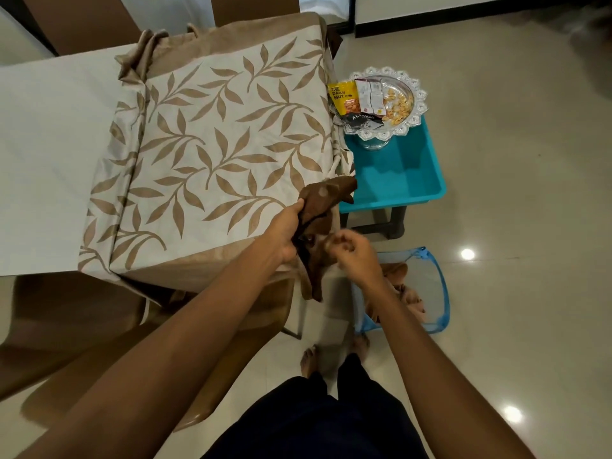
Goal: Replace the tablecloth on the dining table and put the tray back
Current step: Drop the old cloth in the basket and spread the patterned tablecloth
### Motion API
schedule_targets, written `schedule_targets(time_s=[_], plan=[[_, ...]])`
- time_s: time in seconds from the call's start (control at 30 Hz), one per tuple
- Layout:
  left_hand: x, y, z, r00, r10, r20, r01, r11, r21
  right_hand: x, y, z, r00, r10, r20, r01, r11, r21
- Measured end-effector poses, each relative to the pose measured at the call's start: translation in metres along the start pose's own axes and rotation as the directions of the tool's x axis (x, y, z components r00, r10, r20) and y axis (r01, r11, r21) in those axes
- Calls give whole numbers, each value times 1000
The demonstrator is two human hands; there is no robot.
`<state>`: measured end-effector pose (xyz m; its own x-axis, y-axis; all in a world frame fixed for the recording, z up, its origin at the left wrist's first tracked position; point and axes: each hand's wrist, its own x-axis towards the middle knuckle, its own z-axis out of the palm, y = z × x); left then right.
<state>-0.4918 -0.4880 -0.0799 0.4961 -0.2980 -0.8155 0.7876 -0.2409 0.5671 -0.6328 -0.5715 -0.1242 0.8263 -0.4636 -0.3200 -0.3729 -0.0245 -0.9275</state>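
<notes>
A cream tablecloth with tan leaf print (215, 154) lies partly unfolded over the right end of the dining table (49, 160), whose left part shows bare white. At the table's near right corner my left hand (284, 233) grips a dark brown cloth (324, 200) that hangs down past the edge. My right hand (354, 256) is just right of it, fingers curled and blurred, touching the brown cloth's lower part. The silver scalloped tray (414, 91) holding snack packets sits on a teal stool to the right of the table.
The teal stool (404, 173) stands close against the table's right side. A blue mesh laundry basket (433, 293) with cloth inside is on the tiled floor near my feet. Brown chairs (82, 319) sit along the table's near and far sides.
</notes>
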Motion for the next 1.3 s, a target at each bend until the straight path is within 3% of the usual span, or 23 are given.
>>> schedule_targets(time_s=[0.07,0.23,0.5,0.57,0.63,0.73,0.8,0.87,0.93,1.0,1.07,1.1,1.13,1.17,1.2,1.27,1.3], plan=[[-2,-5,-1,1000,-25,16,25,999,-21,7,-6,0,994,90,-63,-70,962,265],[2,-21,-5,997,-72,9,71,997,34,11,-6,16,994,109,-27,-97,952,292],[-9,-25,8,994,110,-8,-107,976,191,14,3,17,924,316,-217,-157,828,538],[-9,-19,7,991,131,-40,-126,987,99,19,26,6,864,409,-293,-248,853,460],[-8,-11,2,990,132,-50,-133,991,-20,21,70,-10,812,483,-326,-427,874,232],[-13,0,-7,990,139,-16,-140,983,-116,30,169,-33,720,603,-343,-638,770,14],[-15,9,-13,988,152,-22,-154,976,-156,33,169,-35,717,565,-408,-625,780,-17],[-17,18,-22,984,176,-25,-178,971,-157,26,104,-23,768,375,-519,-512,846,-147],[-18,26,-33,983,185,-4,-185,981,-59,28,63,-11,845,117,-522,-278,929,-242],[-23,29,-41,978,208,2,-198,931,308,36,43,5,920,-94,-381,-41,942,-332],[-24,28,-47,977,215,-3,-139,639,756,47,34,20,944,-176,-280,70,934,-349],[-21,27,-49,978,208,-6,-98,486,868,54,34,26,953,-166,-254,77,942,-326],[-19,27,-49,978,208,-11,-82,430,899,57,32,30,964,-141,-228,66,950,-307],[-18,29,-48,979,206,-7,-92,465,880,59,34,34,971,-113,-212,51,959,-280],[-17,30,-47,982,189,9,-120,588,800,59,35,35,976,-79,-201,30,971,-237],[-13,30,-44,991,125,54,-136,893,428,54,39,35,980,-26,-198,-1,991,-137],[-13,30,-46,993,95,67,-107,974,200,53,40,35,980,-7,-198,-17,993,-116]])
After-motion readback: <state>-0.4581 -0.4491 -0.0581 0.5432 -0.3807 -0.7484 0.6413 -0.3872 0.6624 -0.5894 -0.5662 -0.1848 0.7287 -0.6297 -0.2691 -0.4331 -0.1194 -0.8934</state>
